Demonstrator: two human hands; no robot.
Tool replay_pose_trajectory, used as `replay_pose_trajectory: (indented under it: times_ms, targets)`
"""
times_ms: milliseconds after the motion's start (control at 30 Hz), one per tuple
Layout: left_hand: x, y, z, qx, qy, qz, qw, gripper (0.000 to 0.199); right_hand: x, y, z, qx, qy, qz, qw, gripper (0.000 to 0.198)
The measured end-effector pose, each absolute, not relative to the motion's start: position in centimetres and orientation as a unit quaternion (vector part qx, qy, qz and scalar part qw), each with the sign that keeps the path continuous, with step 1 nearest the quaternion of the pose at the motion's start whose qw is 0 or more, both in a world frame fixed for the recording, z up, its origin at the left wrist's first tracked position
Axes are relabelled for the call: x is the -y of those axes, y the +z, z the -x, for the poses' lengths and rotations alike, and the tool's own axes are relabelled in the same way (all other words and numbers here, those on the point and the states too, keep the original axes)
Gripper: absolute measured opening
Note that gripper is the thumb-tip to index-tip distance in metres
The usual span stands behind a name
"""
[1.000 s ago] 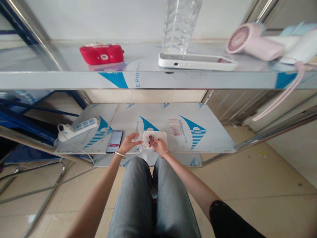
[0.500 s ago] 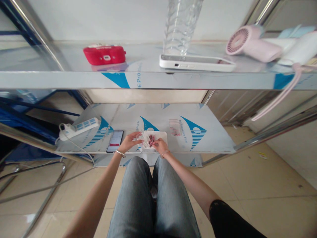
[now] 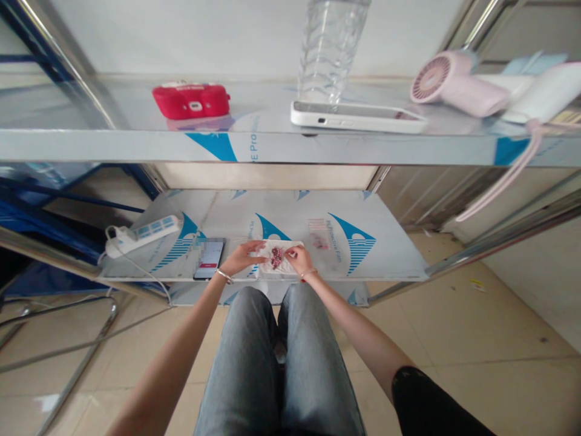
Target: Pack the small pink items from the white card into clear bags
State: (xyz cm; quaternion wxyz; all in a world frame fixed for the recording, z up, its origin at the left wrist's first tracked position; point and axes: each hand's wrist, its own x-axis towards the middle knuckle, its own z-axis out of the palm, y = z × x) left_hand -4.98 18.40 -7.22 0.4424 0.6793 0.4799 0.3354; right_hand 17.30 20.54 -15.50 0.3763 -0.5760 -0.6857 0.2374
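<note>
A small clear plastic bag (image 3: 267,251) with dark red and pink beads (image 3: 276,257) in it is over a shallow white tray (image 3: 276,274) at the front of the lower shelf. My left hand (image 3: 244,257) has its thumb and fingers closed on the bag's left side. On the other side, my right hand (image 3: 299,261) pinches the bag's right edge between thumb and fingertips. The bag looks crinkled and covers much of the tray. Whether the beads are loose or strung is too small to tell.
Left of the tray lies a phone (image 3: 209,257), with a white power strip (image 3: 149,234) beyond it. Another small bag (image 3: 319,235) lies to the right. The upper shelf holds a red case (image 3: 191,102), a white-cased phone (image 3: 356,116), a clear bottle (image 3: 333,51) and a pink fan (image 3: 458,82).
My right hand has moved slightly right, from beside the beads to the bag's right edge. The plastic now looks spread wider between both hands. My left hand has shifted little.
</note>
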Motion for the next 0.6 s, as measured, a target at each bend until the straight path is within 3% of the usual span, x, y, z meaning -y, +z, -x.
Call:
replay_pose_trajectory:
  times_ms: [367, 600]
  targets:
    - [-19.7, -7.2, 4.2, -0.444, 0.330, -0.705, 0.444, 0.049, -20.6, -11.5, -16.6, 0.640, 0.257, 0.572, 0.445, 0.008]
    - [-19.6, -7.1, 3.8, -0.451, 0.316, -0.706, 0.445, 0.056, -19.9, -7.3, -15.7, 0.656, 0.262, 0.507, 0.494, 0.015]
